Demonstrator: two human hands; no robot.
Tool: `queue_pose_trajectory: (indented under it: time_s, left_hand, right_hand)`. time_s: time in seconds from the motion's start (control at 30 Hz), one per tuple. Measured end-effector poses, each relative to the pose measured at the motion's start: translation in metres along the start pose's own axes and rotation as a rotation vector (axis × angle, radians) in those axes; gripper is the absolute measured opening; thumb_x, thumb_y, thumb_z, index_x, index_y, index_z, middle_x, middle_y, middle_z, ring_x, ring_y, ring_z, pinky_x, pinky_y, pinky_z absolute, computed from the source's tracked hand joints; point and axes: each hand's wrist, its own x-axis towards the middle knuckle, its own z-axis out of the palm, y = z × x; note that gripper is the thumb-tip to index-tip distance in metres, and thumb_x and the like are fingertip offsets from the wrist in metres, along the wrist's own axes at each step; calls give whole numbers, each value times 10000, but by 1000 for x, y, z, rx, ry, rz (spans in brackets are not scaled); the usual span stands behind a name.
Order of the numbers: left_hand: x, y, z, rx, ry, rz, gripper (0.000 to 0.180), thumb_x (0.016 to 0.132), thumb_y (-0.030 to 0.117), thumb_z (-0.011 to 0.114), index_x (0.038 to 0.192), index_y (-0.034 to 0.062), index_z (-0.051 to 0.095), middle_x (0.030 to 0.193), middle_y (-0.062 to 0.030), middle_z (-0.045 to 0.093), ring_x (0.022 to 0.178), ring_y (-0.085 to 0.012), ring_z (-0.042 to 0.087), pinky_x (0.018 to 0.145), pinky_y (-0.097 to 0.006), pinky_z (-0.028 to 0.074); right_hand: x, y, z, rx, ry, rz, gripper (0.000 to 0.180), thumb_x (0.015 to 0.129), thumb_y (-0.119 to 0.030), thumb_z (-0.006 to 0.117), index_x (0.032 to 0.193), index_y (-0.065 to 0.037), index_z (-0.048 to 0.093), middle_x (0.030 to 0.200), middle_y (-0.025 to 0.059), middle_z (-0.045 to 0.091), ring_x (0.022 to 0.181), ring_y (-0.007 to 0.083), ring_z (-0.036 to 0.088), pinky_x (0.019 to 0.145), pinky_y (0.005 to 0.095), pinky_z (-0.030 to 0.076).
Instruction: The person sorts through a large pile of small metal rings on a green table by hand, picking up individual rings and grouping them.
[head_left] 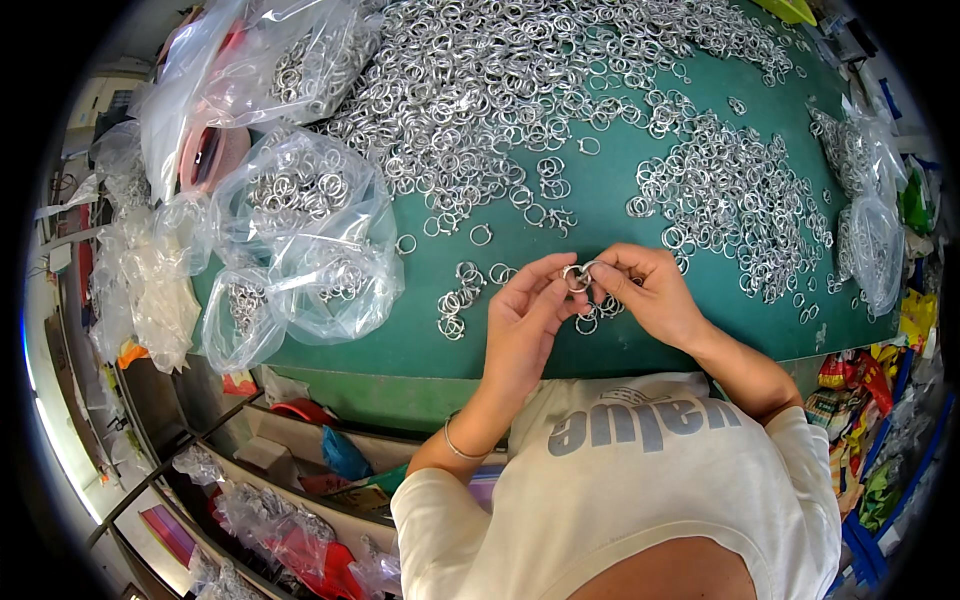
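Above the near edge of the green tabletop (615, 360), my two hands meet in front of my body. Thumb and forefinger of my left hand (525, 318) pinch a small silver metal ring (577, 281). The fingertips of my right hand (652, 295) close on the ring's right side; whether they grip a second ring there is too small to tell. Just under my hands lie a few more rings (588, 322), partly covered by my fingers. A small cluster of loose rings (458, 300) lies to the left of my left hand.
A large heap of silver rings (450, 95) spreads over the far table, and a smaller pile (740, 205) lies right. Clear plastic bags with rings (320, 235) stand left; another bag (872, 245) sits at the right edge. Open drawers (290, 440) are below left.
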Motion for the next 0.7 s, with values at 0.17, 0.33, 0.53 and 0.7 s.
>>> queue_pose_trajectory:
  time_s: [0.17, 0.33, 0.53, 0.7]
  left_hand:
    - [-1, -12, 0, 375, -7, 300, 352, 766, -71, 616, 1105, -18, 537, 888, -53, 578, 771, -127, 569, 714, -246, 489]
    - [1, -7, -1, 1021, 15, 614, 273, 740, -41, 648, 1005, -18, 588, 843, -91, 570, 695, -160, 574, 614, -252, 484]
    - [5, -13, -5, 1062, 72, 770, 126, 759, -17, 634, 883, -32, 617, 820, -115, 573, 653, -177, 560, 578, -243, 456]
    - [4, -22, 0, 696, 142, 585, 76, 790, 0, 603, 856, -33, 621, 797, -119, 590, 655, -164, 558, 573, -238, 445]
  right_hand:
    - [-1, 0, 1, -8, -18, -38, 189, 897, -127, 522, 801, 21, 590, 642, -4, 563, 571, 31, 477, 492, 195, 371]
    - [-5, -7, 0, -160, -2, -39, 184, 880, -116, 544, 776, 34, 569, 592, 31, 536, 527, 35, 458, 454, 231, 348]
    - [-9, -14, 5, -371, 61, -179, 138, 845, -76, 572, 758, 29, 557, 575, 94, 507, 453, 128, 458, 418, 299, 325]
    - [-9, -14, 12, -510, 155, -475, 89, 816, -41, 578, 741, 2, 556, 600, 107, 511, 442, 237, 464, 395, 331, 343]
